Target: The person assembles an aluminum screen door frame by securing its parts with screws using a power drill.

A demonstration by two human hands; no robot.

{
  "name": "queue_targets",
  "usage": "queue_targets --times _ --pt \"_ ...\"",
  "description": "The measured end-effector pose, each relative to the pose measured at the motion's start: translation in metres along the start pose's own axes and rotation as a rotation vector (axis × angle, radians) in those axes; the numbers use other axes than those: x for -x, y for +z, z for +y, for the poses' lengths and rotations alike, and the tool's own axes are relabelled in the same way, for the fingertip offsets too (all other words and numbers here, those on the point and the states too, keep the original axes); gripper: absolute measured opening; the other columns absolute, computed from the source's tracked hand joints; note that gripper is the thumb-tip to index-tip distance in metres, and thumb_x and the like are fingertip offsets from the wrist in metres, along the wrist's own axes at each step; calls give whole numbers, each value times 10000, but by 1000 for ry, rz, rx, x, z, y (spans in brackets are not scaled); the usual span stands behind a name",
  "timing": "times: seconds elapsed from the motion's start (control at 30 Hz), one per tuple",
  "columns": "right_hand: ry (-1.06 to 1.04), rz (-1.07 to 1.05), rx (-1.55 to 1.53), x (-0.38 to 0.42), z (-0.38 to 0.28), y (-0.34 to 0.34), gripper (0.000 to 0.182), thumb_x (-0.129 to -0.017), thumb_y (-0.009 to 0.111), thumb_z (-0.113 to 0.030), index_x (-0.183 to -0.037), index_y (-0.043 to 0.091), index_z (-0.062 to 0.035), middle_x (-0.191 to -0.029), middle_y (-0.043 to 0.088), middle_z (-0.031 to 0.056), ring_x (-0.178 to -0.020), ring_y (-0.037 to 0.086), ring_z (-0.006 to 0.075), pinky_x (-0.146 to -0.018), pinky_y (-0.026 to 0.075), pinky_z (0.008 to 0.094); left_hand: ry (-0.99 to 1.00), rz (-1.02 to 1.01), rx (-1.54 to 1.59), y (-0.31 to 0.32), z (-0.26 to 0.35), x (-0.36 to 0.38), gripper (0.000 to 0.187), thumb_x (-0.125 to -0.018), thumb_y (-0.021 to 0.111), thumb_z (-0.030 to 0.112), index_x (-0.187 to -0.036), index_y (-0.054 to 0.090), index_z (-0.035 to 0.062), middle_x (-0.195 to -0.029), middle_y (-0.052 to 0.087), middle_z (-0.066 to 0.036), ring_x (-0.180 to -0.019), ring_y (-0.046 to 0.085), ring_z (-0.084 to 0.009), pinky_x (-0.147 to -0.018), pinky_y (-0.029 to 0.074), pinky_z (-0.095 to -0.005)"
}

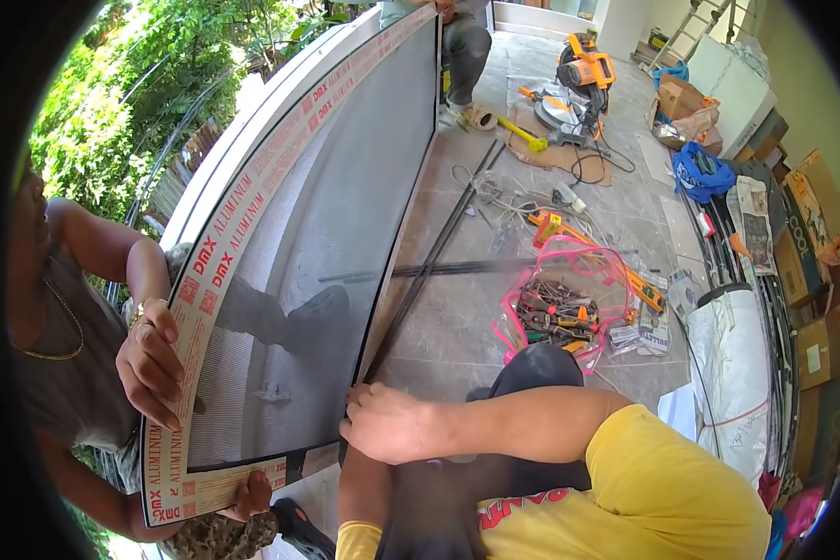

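Because hidden, left hand's fingers unreadable; right hand [389,425], fingers curled together, at framed screen [345,215]

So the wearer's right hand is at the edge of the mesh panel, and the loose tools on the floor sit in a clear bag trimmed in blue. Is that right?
Not quite: the head view shows that the clear bag holding the tools has pink trim. The right hand is indeed at the mesh panel's edge.
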State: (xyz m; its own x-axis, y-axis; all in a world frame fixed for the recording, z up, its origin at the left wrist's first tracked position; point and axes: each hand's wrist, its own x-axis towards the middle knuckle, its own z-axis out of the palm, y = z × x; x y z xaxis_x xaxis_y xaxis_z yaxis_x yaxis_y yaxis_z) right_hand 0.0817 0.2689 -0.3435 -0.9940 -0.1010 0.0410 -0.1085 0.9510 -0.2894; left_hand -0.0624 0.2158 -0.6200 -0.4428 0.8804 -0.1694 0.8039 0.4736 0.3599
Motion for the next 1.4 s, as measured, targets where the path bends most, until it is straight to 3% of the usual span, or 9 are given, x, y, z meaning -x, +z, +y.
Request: queue_targets --times 0.17,0.43,0.97,1.23,1.4 --pt "-4 -4 -12 0 0 1 280 -790 608 -174 -979 651 28 -1030 669 241 -1050 631 370 -819 496 409 -32 -48 2 3 -13 8 653 -837 616 303 -1350 492 -82 -1428 412 -282 -1292 445 -457 -1081 370 -517" --pt "-9 24 53 2 -2 -4 230 -791 608 -163 -943 650 4 -888 662 132 -857 653 287 -771 488 390 -70 -114 16 1 -6 13 651 -837 617 307 -1346 498 -80 -1434 405 -285 -1299 438 -459 -1084 367 -517" --pt "22 -30 36 4 -8 -8 241 -802 602 -156 -961 652 18 -942 674 170 -940 653 318 -816 492 397 -61 -153 18 3 -10 31 647 -835 619 315 -1339 509 -76 -1445 391 -293 -1311 425 -464 -1090 361 -516" --pt "-12 12 66 5 -8 -6 198 -800 590 -148 -925 649 -6 -890 660 137 -857 646 282 -766 485 380 -78 -160 33 -7 -7 13 645 -835 619 318 -1336 515 -74 -1451 385 -296 -1317 419 -466 -1094 358 -516" --pt "-95 72 45 10 -5 -18 189 -802 578 -128 -940 639 -14 -891 656 130 -834 642 276 -750 481 375 -211 -186 69 -9 6 11 644 -834 620 321 -1334 518 -72 -1455 380 -298 -1321 415 -468 -1095 356 -516"
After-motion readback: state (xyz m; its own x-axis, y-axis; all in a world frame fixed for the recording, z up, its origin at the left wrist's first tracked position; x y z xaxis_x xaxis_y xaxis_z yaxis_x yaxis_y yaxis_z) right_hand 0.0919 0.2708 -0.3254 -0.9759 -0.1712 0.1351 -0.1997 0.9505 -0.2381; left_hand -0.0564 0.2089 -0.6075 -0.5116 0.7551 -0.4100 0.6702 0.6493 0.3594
